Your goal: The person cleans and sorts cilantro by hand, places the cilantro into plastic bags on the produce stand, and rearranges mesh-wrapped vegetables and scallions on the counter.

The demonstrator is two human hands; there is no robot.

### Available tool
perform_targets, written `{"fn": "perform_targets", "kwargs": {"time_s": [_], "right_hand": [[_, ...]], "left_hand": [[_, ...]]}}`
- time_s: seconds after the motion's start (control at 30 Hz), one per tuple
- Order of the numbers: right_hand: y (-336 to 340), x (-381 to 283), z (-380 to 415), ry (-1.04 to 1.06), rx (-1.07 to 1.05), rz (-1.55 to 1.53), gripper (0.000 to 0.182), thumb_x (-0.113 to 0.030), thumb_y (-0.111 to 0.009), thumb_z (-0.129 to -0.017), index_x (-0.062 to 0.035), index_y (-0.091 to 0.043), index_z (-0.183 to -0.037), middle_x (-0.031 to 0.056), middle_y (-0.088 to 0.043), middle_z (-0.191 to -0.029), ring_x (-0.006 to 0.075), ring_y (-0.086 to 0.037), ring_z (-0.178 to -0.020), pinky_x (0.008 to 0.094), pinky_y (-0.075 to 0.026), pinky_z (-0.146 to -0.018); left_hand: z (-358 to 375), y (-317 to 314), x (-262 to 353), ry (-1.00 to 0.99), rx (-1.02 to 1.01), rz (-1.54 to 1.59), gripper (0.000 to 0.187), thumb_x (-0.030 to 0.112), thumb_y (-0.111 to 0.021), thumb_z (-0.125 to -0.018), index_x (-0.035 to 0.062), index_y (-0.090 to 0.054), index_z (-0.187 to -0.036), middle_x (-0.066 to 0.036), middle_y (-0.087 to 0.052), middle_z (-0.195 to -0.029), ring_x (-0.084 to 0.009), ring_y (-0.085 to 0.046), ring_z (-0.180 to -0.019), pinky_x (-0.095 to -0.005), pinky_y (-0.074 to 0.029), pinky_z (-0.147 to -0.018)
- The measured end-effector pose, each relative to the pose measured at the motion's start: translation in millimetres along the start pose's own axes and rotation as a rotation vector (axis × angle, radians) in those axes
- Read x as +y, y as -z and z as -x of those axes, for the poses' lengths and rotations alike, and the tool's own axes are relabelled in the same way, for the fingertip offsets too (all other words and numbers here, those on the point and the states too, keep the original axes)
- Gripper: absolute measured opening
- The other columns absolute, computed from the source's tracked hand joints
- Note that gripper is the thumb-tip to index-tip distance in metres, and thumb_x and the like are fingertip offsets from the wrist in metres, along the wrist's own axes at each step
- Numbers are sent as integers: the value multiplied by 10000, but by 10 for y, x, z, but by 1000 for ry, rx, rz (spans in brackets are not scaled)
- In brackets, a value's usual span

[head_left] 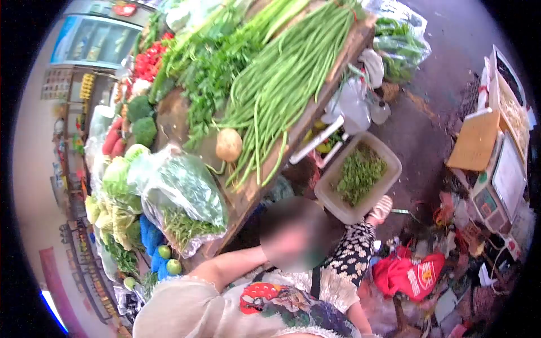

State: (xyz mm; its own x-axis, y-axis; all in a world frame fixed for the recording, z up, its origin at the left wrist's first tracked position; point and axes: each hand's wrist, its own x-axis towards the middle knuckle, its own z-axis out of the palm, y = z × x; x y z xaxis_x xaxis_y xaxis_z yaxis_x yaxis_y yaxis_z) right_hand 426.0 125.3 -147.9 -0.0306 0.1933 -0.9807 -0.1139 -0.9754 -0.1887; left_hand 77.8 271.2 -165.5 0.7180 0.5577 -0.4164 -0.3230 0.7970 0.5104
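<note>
My left arm reaches from the lower left beside the table edge, and a round blur covers my left hand point(290, 239), so its fingers and anything in them cannot be made out. Nearest to it are the wooden table's edge point(248, 205) and a plastic tub point(394, 169) of green leaves point(362, 176). Part of my other arm shows at the bottom; my right hand is out of view. Long green beans point(282, 84), a round tan vegetable point(229, 145) and bagged greens point(183, 191) lie on the table.
Broccoli point(145, 130), leafy greens and red peppers point(147, 62) crowd the table's far side. Bagged vegetables point(400, 45) rest beyond its right end. A red bag point(408, 273) lies among clutter at lower right, below a wooden board point(476, 141) and a scale-like device point(490, 205).
</note>
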Motion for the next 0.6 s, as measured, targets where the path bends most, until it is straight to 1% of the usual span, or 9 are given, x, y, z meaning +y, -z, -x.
{"fn": "perform_targets", "kwargs": {"time_s": [0.03, 0.07, 0.1, 0.13, 0.17, 0.33, 0.43, 0.53, 0.6], "right_hand": [[56, -89, -72, -5, -5, 2, 357, -143, -557, -903, -9, -561, -1234, 88, -638, -1074, 136, -600, -906, 286, -473, -783], [102, -167, -151, -5, -10, 5, 357, -142, -557, -903, -9, -561, -1234, 88, -638, -1072, 136, -600, -903, 285, -474, -780], [161, -253, -221, -7, -14, 7, 356, -140, -556, -903, -9, -561, -1234, 89, -639, -1069, 136, -601, -900, 285, -474, -777], [208, -354, -292, -6, -17, 7, 356, -139, -555, -903, -9, -561, -1233, 89, -639, -1067, 136, -602, -898, 284, -475, -774], [279, -454, -366, -3, -23, 9, 355, -138, -554, -902, -8, -561, -1233, 89, -639, -1065, 135, -603, -895, 284, -476, -771], [659, -879, -611, -26, -51, 48, 352, -131, -550, -901, -7, -561, -1231, 90, -640, -1054, 135, -606, -881, 281, -479, -756], [847, -1057, -668, -43, -60, 66, 351, -127, -548, -901, -7, -561, -1230, 91, -640, -1048, 134, -608, -873, 280, -481, -747], [978, -1190, -702, -41, -68, 85, 349, -124, -546, -900, -6, -561, -1229, 92, -640, -1041, 133, -611, -865, 278, -483, -738], [1083, -1269, -729, -35, -63, 107, 348, -121, -544, -900, -6, -561, -1228, 92, -641, -1037, 133, -612, -860, 277, -484, -732]], "left_hand": [[-95, -168, 126, -35, 55, -248, 387, 265, -414, -1006, 89, -438, -1350, -87, -468, -1335, -178, -448, -1218, -359, -412, -975], [-287, -535, 520, 200, 114, -1072, 374, 280, -447, -977, 114, -490, -1310, -80, -452, -1370, -199, -403, -1276, -412, -400, -979], [-480, -901, 915, 489, -24, -1885, 362, 296, -480, -949, 140, -543, -1270, -72, -436, -1405, -221, -358, -1335, -464, -389, -982], [-540, -848, 796, 532, 3, -1865, 372, 292, -502, -910, 169, -560, -1256, -47, -415, -1437, -243, -298, -1379, -511, -364, -987], [-516, -670, 471, 253, 142, -1930, 293, 296, -563, -853, 191, -622, -1120, -23, -488, -1334, -232, -364, -1320, -513, -416, -848], [-816, -1015, 497, 660, -64, -1889, 319, 297, -577, -855, 208, -598, -1161, -15, -460, -1360, -252, -377, -1301, -599, -405, -851], [-868, -1245, 602, 760, -66, -1836, 348, 303, -566, -881, 235, -563, -1222, -22, -476, -1336, -242, -384, -1298, -638, -374, -891], [-913, -1373, 733, 697, 97, -1647, 365, 311, -558, -881, 235, -550, -1238, -33, -566, -1222, -230, -531, -1164, -560, -422, -876], [-903, -1223, 637, 490, 176, -1592, 334, 291, -553, -870, 210, -566, -1194, -52, -620, -1065, -275, -642, -942, -434, -504, -729]]}}
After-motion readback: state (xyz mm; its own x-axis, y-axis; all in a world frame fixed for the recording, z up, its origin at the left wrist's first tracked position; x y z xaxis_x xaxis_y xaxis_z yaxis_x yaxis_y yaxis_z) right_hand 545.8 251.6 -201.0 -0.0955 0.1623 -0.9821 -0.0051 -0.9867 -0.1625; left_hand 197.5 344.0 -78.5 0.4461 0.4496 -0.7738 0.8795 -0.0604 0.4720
